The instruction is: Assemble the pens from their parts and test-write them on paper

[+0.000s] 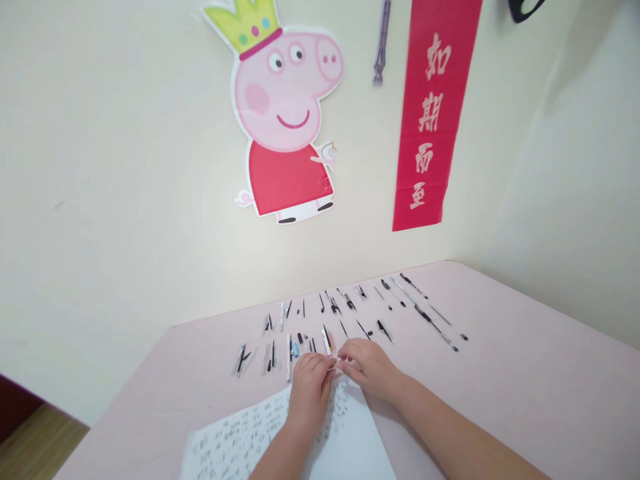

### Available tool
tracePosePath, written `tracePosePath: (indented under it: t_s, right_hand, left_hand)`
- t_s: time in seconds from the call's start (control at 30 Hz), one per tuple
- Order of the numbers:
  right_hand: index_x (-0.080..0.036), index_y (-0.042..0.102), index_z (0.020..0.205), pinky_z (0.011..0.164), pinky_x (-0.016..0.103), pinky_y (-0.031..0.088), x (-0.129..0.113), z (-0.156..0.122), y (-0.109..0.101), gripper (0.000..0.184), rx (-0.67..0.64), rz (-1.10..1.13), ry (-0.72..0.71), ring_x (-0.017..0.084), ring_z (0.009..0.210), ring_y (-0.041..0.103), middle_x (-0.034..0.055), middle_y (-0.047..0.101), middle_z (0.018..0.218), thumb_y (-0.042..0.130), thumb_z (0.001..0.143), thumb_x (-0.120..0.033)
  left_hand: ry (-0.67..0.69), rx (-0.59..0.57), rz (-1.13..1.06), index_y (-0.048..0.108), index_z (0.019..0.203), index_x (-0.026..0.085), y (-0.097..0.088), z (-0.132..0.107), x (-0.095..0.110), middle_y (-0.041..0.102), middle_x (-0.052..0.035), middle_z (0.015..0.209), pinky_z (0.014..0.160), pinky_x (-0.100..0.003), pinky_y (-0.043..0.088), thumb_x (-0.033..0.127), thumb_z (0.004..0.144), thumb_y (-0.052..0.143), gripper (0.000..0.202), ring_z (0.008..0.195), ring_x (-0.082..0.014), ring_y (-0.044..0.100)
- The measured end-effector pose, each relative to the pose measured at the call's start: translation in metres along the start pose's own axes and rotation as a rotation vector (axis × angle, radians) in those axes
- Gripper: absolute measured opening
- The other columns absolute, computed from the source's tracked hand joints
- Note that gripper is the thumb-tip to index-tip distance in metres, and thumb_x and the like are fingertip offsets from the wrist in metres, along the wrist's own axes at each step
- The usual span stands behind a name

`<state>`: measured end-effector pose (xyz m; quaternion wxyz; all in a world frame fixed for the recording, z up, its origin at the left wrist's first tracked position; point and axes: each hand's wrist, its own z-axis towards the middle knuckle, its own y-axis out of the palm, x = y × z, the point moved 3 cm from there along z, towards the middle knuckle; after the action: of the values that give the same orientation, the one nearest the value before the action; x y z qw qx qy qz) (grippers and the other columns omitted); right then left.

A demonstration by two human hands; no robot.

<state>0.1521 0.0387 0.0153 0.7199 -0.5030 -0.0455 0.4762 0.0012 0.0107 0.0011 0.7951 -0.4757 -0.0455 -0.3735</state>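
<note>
My left hand (313, 377) and my right hand (367, 365) meet over the top of a white sheet of paper (350, 440) covered with handwriting. The fingers of both hands are pinched close together around something small, and I cannot make out what it is. Just beyond them lies a pen with pink and white parts (328, 340). A white pen barrel (289, 357) and a small light-blue piece (295, 350) rest beside my left hand.
Pens and pen parts lie in rows across the pink tabletop (525, 373), among them a long black-gripped pen (435, 323) at the right and a clear-and-black group (243, 360) at the left. A wall with a cartoon pig cutout (290, 120) and a red banner (433, 120) rises behind.
</note>
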Motion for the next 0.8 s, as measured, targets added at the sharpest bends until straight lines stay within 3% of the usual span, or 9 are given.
tracePosePath:
  t_s: [0.23, 0.43, 0.6, 0.8]
  right_hand:
    - [-0.017, 0.062, 0.086, 0.081, 0.031, 0.04, 0.058, -0.005, -0.02, 0.019, 0.26, -0.156, 0.271, 0.019, 0.087, 0.054, 0.0074, 0.062, 0.089, 0.043, 0.085, -0.018]
    - [-0.015, 0.068, 0.088, 0.093, 0.039, 0.038, 0.105, -0.015, -0.023, 0.023, 0.262, -0.336, 0.396, 0.024, 0.102, 0.05, 0.0114, 0.061, 0.102, 0.048, 0.076, -0.012]
    - [-0.014, 0.07, 0.09, 0.1, 0.043, 0.032, 0.113, -0.018, -0.016, 0.024, 0.191, -0.417, 0.428, 0.027, 0.116, 0.042, 0.0124, 0.06, 0.113, 0.05, 0.076, -0.014]
    - [-0.015, 0.072, 0.085, 0.101, 0.045, 0.032, 0.111, -0.018, -0.013, 0.024, 0.195, -0.392, 0.399, 0.026, 0.12, 0.041, 0.0131, 0.06, 0.115, 0.05, 0.076, -0.013]
  left_hand:
    - [-0.067, -0.019, -0.087, 0.064, 0.093, 0.019, 0.006, -0.002, -0.008, 0.066, -0.0095, 0.09, 0.081, -0.043, 0.045, 0.025, 0.083, 0.05, 0.018, 0.089, -0.0231, 0.058]
    - [-0.108, -0.015, -0.14, 0.065, 0.093, 0.019, 0.007, -0.002, -0.013, 0.065, -0.0096, 0.092, 0.082, -0.043, 0.045, 0.027, 0.084, 0.049, 0.02, 0.09, -0.0233, 0.057]
    - [-0.131, -0.021, -0.144, 0.065, 0.093, 0.019, 0.008, -0.002, -0.013, 0.065, -0.0094, 0.091, 0.082, -0.042, 0.044, 0.027, 0.083, 0.051, 0.019, 0.09, -0.0229, 0.057]
    - [-0.128, -0.006, -0.153, 0.066, 0.091, 0.02, 0.006, -0.002, -0.011, 0.066, -0.0086, 0.09, 0.081, -0.041, 0.046, 0.028, 0.082, 0.052, 0.019, 0.089, -0.0225, 0.059]
